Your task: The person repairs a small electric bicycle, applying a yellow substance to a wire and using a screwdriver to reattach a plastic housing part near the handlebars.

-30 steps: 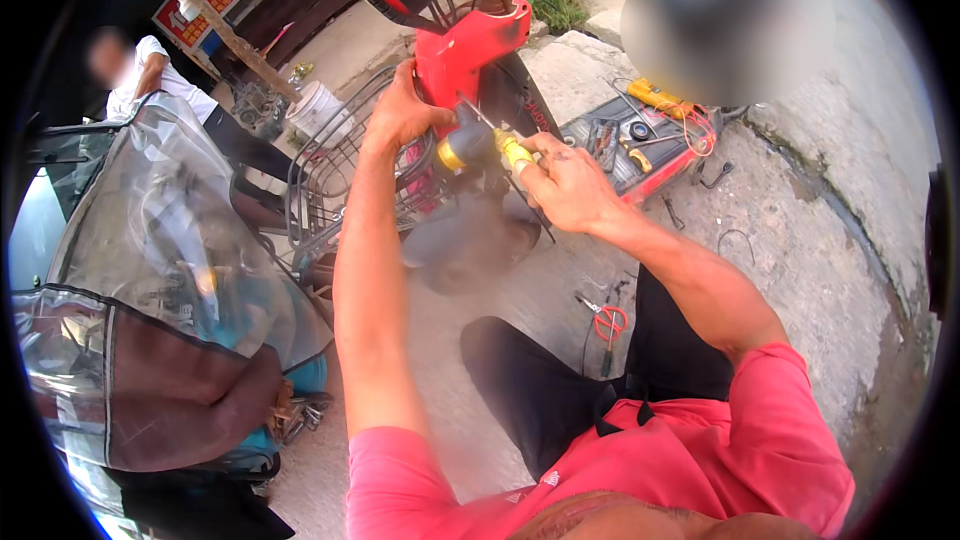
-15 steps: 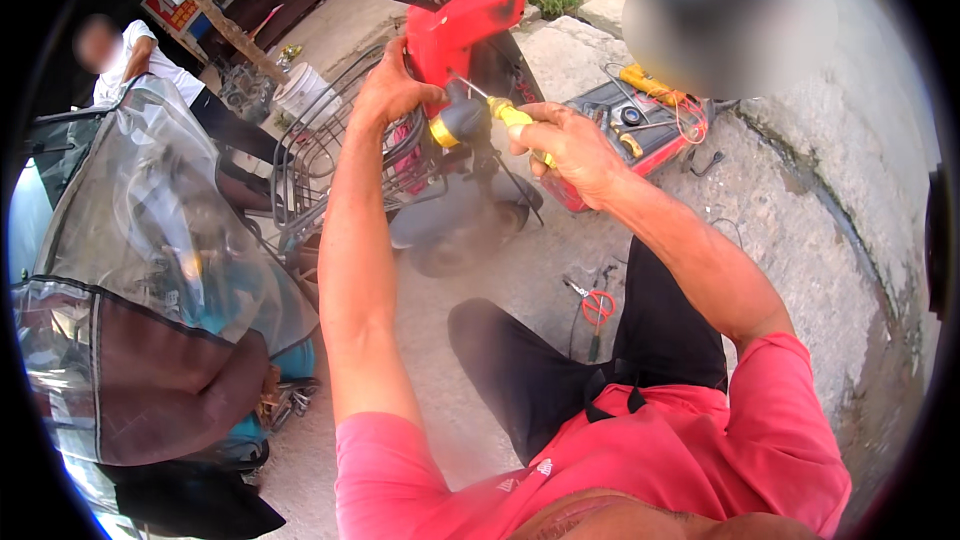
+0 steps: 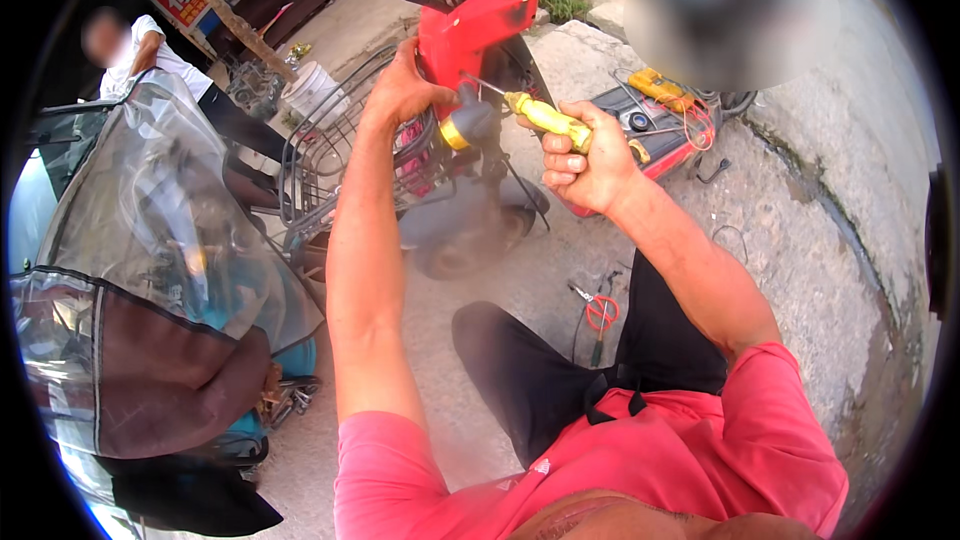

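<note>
The red body panel (image 3: pixel 482 20) of a scooter stands in front of me at the top middle. My left hand (image 3: pixel 405 92) grips the panel's left edge, thumb pointing right, with some fingers hidden behind it. In my right hand (image 3: pixel 597 158) is a screwdriver (image 3: pixel 545 118) with a yellow handle, my fingers wrapped round it. Its metal shaft points up and left, and the tip appears to meet the panel's lower part. Just below the tip sits a black lamp housing with a yellow lens (image 3: pixel 455 132). A dark wire basket (image 3: pixel 312 175) is beside my left forearm.
A red and grey toolbox (image 3: pixel 668 162) with a yellow meter (image 3: pixel 660 90) lies to the right. Red-handled scissors (image 3: pixel 602 313) lie on the ground by my knees. A vehicle with a clear plastic cover (image 3: pixel 140 200) stands left, a person (image 3: pixel 180 65) behind it. A white bucket (image 3: pixel 312 90) stands beyond the basket.
My right hand has turned and shifted slightly right, its grip now further back on the screwdriver handle, showing more of it. My left hand keeps its hold on the panel. The view has shifted slightly.
</note>
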Demonstrator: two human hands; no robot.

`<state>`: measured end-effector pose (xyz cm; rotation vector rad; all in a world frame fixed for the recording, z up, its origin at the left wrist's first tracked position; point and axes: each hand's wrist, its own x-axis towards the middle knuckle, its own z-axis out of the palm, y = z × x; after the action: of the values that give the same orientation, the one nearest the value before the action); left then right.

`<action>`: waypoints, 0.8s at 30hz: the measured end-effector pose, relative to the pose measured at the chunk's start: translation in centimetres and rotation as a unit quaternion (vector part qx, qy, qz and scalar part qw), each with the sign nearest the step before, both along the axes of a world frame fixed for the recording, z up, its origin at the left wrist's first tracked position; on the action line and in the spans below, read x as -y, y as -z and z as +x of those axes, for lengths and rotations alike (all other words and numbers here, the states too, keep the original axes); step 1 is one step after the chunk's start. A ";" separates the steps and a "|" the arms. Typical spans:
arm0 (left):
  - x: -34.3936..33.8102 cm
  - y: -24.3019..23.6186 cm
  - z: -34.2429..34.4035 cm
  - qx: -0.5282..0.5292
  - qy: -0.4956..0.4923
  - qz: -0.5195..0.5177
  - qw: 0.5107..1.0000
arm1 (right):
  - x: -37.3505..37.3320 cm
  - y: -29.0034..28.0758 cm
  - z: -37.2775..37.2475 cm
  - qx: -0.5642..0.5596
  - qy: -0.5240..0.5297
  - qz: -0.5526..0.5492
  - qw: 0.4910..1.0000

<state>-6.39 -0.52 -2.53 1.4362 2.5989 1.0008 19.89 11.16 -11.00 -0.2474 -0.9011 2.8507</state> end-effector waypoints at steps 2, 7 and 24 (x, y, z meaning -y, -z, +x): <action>0.1 0.6 -0.6 -0.013 0.000 -0.007 1.000 | 0.9 -0.1 0.3 0.018 0.003 -0.041 0.999; -0.2 0.2 -0.4 -0.008 0.002 -0.002 1.000 | 1.5 -1.0 1.0 0.119 0.193 0.496 0.838; 0.1 0.6 -0.5 -0.010 0.011 0.009 1.000 | 1.6 -2.2 0.7 0.054 0.082 0.047 0.994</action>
<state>-6.90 -0.58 -3.11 1.4827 2.5876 1.0166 20.56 9.55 -8.75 -0.4470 -0.9823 2.6583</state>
